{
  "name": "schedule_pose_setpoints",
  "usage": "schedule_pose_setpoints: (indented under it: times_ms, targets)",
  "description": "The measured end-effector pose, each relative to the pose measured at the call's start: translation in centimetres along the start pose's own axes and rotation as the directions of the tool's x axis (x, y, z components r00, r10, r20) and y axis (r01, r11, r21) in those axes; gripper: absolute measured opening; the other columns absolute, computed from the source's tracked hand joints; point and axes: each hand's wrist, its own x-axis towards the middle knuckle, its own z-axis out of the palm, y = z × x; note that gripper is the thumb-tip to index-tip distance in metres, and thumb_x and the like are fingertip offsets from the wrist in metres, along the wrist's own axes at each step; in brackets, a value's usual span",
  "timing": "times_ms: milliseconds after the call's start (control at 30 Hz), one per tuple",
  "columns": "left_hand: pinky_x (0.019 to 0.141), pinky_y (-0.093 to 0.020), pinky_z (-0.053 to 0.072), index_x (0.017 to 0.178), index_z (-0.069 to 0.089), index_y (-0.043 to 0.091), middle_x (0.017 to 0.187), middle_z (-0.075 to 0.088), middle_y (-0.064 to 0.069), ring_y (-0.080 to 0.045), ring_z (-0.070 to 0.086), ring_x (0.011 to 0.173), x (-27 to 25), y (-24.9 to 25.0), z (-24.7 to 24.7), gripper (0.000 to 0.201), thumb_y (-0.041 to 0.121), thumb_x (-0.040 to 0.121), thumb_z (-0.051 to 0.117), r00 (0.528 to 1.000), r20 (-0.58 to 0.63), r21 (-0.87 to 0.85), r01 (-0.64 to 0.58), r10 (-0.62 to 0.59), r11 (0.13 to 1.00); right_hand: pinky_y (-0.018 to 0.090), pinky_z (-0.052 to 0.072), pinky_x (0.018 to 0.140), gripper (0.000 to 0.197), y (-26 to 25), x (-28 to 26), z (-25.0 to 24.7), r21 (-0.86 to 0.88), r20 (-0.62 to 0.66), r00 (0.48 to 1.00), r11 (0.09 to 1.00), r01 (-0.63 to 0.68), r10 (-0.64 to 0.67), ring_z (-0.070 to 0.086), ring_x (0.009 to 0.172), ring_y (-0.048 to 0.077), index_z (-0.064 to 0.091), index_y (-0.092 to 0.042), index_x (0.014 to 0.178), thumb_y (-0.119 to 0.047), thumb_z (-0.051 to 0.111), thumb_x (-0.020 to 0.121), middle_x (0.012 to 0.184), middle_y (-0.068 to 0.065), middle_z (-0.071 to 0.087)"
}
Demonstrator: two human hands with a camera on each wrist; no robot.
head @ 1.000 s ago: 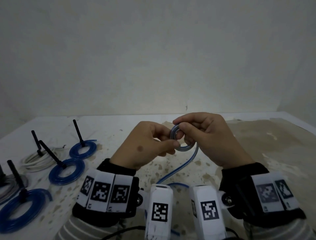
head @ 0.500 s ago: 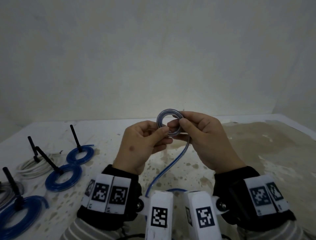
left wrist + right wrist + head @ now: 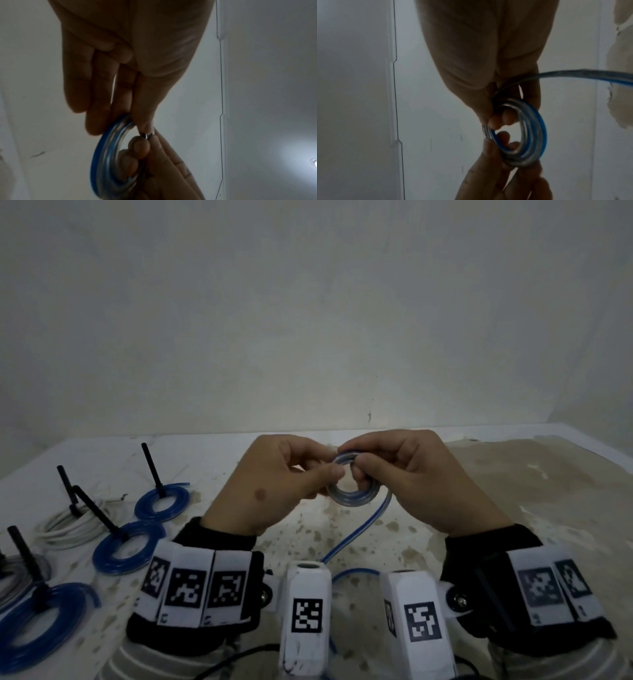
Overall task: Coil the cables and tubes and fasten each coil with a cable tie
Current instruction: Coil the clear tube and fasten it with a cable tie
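Stained and blotched, the white tabletop (image 3: 428, 546) runs back to a plain pale wall (image 3: 308, 320). Above its middle both hands are raised and meet on a small coil of clear tubing with a blue stripe (image 3: 352, 498). The left hand (image 3: 274, 484) pinches the coil's left side between thumb and curled fingers, and the right hand (image 3: 421, 481) grips its upper right side with thumb and forefinger, other fingers curled through and behind the ring. In the right wrist view the coil (image 3: 527, 136) shows several turns lying side by side, with fingertips of both hands clamped on its rim. The uncoiled tail of the tube (image 3: 363, 529) hangs from the coil's right side down toward the table and passes between the two wrist-mounted cameras. At far left on the table lie finished coils, each with a black cable tie standing up from it: three blue tube coils (image 3: 161, 503) (image 3: 128, 547) (image 3: 37, 625), a white cable coil (image 3: 73, 523) just behind them, and a grey coil (image 3: 13, 577) cut off by the frame's edge.
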Motion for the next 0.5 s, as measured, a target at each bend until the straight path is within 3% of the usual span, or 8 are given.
schedule_pose_setpoints:
  times_ms: [167, 267, 333, 500]
  targets:
    - [0.059, -0.028, 0.055, 0.074, 0.07, 0.01, 0.063, 0.07, -0.008, -0.017, 0.068, 0.06, -0.2, -0.1, -0.3, 0.005, 0.012, 0.073, 0.074, 0.998, 0.067, 0.104, 0.015, -0.022, 0.994, 0.024, 0.057, 0.069, 0.018, 0.2, 0.1, 0.3, -0.118, -0.021, 1.0, 0.993, 0.017, -0.02, 0.068, 0.065, 0.016, 0.07, -0.014, 0.093, -0.001, 0.06, 0.086, 0.071, 0.0, 0.072]
    - [0.057, -0.027, 0.055, 0.075, 0.065, 0.004, 0.065, 0.069, -0.011, -0.015, 0.067, 0.056, 0.1, -0.5, 0.2, 0.007, 0.007, 0.076, 0.071, 0.999, -0.029, -0.006, 0.043, -0.043, 0.999, 0.02, 0.055, 0.064, 0.016, 0.5, 0.3, 0.6, -0.033, -0.138, 0.99, 0.999, 0.016, -0.02, 0.068, 0.061, 0.012, 0.068, -0.012, 0.094, -0.001, 0.062, 0.084, 0.067, -0.003, 0.071]
    - [0.057, -0.026, 0.056, 0.075, 0.062, 0.002, 0.067, 0.068, -0.011, -0.015, 0.067, 0.056, 0.2, -0.8, 0.6, 0.009, 0.006, 0.078, 0.069, 0.994, -0.094, -0.064, 0.045, -0.051, 0.997, 0.02, 0.055, 0.066, 0.014, 0.8, 0.4, 0.7, 0.011, -0.185, 0.983, 1.0, -0.013, 0.015, 0.069, 0.065, 0.012, 0.067, -0.01, 0.096, -0.004, 0.06, 0.086, 0.073, 0.001, 0.072]
    - [0.056, -0.021, 0.055, 0.075, 0.061, 0.006, 0.061, 0.069, -0.002, -0.012, 0.067, 0.057, 0.6, -0.8, 0.9, 0.007, 0.007, 0.081, 0.064, 0.974, -0.187, -0.338, 0.058, -0.128, 0.939, 0.027, 0.057, 0.074, 0.018, 0.9, 0.4, 0.8, 0.13, -0.147, 0.981, 0.986, -0.108, 0.127, 0.069, 0.078, 0.015, 0.068, -0.017, 0.092, -0.01, 0.052, 0.092, 0.088, 0.004, 0.073]
